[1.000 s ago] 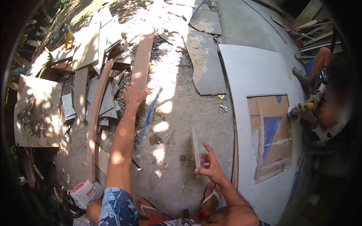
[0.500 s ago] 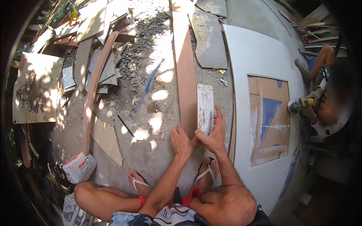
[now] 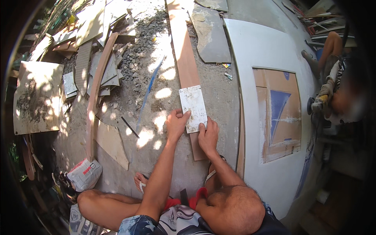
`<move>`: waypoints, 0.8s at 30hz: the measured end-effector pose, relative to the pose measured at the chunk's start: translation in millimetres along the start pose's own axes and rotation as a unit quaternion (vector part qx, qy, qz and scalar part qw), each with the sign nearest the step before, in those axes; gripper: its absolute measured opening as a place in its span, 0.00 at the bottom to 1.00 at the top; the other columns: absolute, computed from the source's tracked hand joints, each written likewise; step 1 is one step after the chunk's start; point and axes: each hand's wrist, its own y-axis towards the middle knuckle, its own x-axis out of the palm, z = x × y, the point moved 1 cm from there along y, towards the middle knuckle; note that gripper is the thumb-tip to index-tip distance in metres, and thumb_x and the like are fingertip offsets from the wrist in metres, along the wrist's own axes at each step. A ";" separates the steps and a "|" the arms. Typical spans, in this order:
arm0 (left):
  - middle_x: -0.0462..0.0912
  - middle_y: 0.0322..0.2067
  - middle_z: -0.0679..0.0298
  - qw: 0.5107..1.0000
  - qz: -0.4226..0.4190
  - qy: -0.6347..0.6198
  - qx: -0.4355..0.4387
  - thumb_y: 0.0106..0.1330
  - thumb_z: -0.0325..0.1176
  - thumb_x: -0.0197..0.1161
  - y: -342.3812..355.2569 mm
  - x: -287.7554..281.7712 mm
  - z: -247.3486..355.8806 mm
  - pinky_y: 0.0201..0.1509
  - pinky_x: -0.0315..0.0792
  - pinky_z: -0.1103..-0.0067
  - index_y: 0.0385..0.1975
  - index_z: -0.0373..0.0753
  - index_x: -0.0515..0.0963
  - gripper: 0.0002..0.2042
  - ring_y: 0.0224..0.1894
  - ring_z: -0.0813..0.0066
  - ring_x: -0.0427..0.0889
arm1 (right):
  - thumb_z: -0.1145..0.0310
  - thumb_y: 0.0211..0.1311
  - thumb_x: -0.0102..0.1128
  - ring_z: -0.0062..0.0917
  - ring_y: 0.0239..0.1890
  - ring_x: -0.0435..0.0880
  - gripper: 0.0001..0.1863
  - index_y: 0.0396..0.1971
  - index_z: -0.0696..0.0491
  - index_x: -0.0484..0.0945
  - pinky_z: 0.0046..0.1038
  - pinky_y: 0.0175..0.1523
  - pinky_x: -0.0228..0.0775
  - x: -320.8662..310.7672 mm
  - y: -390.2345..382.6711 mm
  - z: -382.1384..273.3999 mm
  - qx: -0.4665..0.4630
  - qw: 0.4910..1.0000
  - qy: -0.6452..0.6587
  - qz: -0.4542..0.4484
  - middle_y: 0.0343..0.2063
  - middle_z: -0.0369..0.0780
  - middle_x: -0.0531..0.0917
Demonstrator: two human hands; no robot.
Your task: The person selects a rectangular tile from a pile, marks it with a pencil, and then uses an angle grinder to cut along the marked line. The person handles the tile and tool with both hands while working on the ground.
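Observation:
A white, dirt-stained rectangular board piece [image 3: 193, 102] lies flat across the long reddish-brown plank [image 3: 187, 64], close to the plank's near end. At its left edge my left hand [image 3: 177, 123] grips it, thumb on the top face and fingers curled. My right hand [image 3: 208, 135] closes on its lower right corner, with the thumb on the face. Fingertips under the board are hidden. The plank's near end sticks out below the board, between my hands.
To the right lies a white door panel [image 3: 250, 47] with a brown, blue-marked inset. Beyond it a co-worker holds a yellow angle grinder [image 3: 322, 100]. Board scraps [image 3: 91, 27] and gravel [image 3: 141, 43] lie far left; a curved wooden strip [image 3: 98, 82] lies nearer, ending beside a white bag [image 3: 84, 174].
The white board has gone from standing on edge beside the plank to lying flat over it. Both hands moved forward with it. The co-worker's grinder shifted right, off the inset.

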 end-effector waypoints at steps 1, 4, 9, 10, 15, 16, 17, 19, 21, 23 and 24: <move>0.92 0.45 0.45 1.000 -0.017 -0.015 0.005 0.65 0.46 0.76 7.7 3.4 5.9 0.55 0.82 0.68 0.58 0.24 0.80 0.31 0.48 0.60 0.92 | 0.61 0.77 0.57 0.54 0.61 0.75 0.30 0.70 0.63 0.71 0.50 0.67 0.66 -0.4 9.1 -0.5 0.008 1.000 0.022 0.003 0.58 0.57 0.78; 0.92 0.44 0.45 0.999 -0.012 0.015 0.048 0.64 0.43 0.78 27.7 6.2 -19.3 0.53 0.82 0.65 0.53 0.23 0.81 0.28 0.49 0.57 0.92 | 0.59 0.79 0.55 0.55 0.53 0.81 0.27 0.68 0.61 0.74 0.50 0.61 0.72 8.9 14.4 -13.1 0.039 0.995 0.096 0.006 0.50 0.58 0.82; 0.91 0.46 0.47 0.994 0.038 -0.100 0.008 0.66 0.41 0.76 17.0 -16.7 -51.6 0.53 0.82 0.66 0.50 0.27 0.84 0.23 0.48 0.57 0.91 | 0.58 0.77 0.58 0.55 0.52 0.82 0.28 0.68 0.59 0.75 0.50 0.58 0.74 30.8 -17.3 -37.5 0.019 0.994 0.109 -0.023 0.49 0.59 0.82; 0.91 0.46 0.47 0.990 0.037 -0.137 0.011 0.66 0.42 0.76 12.1 -22.7 -59.7 0.53 0.82 0.66 0.49 0.27 0.84 0.23 0.48 0.57 0.91 | 0.56 0.77 0.59 0.54 0.53 0.83 0.28 0.68 0.59 0.75 0.50 0.59 0.74 37.0 -23.6 -34.0 0.011 0.992 0.118 -0.036 0.49 0.59 0.83; 0.91 0.44 0.55 0.988 0.125 -0.082 0.025 0.72 0.43 0.72 -2.9 -24.2 -44.6 0.51 0.81 0.69 0.51 0.26 0.85 0.22 0.46 0.66 0.89 | 0.49 0.76 0.61 0.55 0.52 0.86 0.27 0.56 0.60 0.80 0.50 0.58 0.76 51.7 -31.7 -31.0 0.099 0.982 0.133 -0.094 0.47 0.58 0.87; 0.92 0.43 0.55 0.989 0.132 -0.070 0.001 0.72 0.44 0.72 -4.5 -24.3 -38.9 0.51 0.81 0.68 0.50 0.27 0.86 0.22 0.46 0.66 0.89 | 0.50 0.77 0.60 0.54 0.50 0.87 0.25 0.53 0.60 0.82 0.49 0.57 0.76 48.0 -29.7 -36.4 0.135 0.974 0.146 -0.110 0.46 0.57 0.88; 0.92 0.43 0.55 0.988 0.138 -0.058 -0.022 0.72 0.46 0.72 -6.1 -23.9 -33.2 0.51 0.81 0.68 0.49 0.27 0.86 0.23 0.46 0.66 0.89 | 0.50 0.77 0.60 0.53 0.49 0.88 0.25 0.49 0.60 0.83 0.48 0.57 0.76 44.8 -27.2 -41.6 0.171 0.964 0.159 -0.125 0.44 0.56 0.89; 0.93 0.42 0.51 0.986 0.167 0.019 -0.003 0.70 0.48 0.73 -10.9 -14.3 -20.0 0.51 0.81 0.65 0.47 0.30 0.88 0.23 0.45 0.61 0.91 | 0.48 0.77 0.60 0.55 0.47 0.88 0.25 0.45 0.61 0.84 0.48 0.54 0.77 39.5 -23.8 -40.7 0.141 0.978 0.133 -0.083 0.42 0.57 0.89; 0.93 0.41 0.49 0.983 0.175 0.040 0.020 0.69 0.50 0.74 -15.0 -9.7 -13.2 0.51 0.81 0.64 0.47 0.30 0.88 0.24 0.45 0.58 0.92 | 0.47 0.77 0.60 0.56 0.45 0.88 0.26 0.42 0.61 0.84 0.48 0.51 0.77 33.5 -22.3 -37.4 0.113 0.983 0.132 -0.054 0.40 0.58 0.89; 0.93 0.39 0.49 0.979 0.195 0.029 0.047 0.68 0.49 0.75 -14.0 -7.1 -12.7 0.49 0.81 0.63 0.45 0.32 0.88 0.23 0.43 0.55 0.93 | 0.47 0.77 0.61 0.57 0.43 0.88 0.27 0.41 0.62 0.84 0.48 0.49 0.78 29.5 -20.0 -35.1 0.084 0.984 0.156 -0.038 0.37 0.58 0.88; 0.93 0.38 0.49 0.980 0.195 0.014 0.046 0.67 0.50 0.75 -16.3 -6.6 -12.3 0.50 0.81 0.62 0.44 0.32 0.88 0.23 0.43 0.53 0.92 | 0.47 0.77 0.61 0.56 0.42 0.88 0.27 0.41 0.62 0.84 0.48 0.48 0.78 26.5 -21.3 -35.4 0.086 0.984 0.151 -0.036 0.37 0.58 0.88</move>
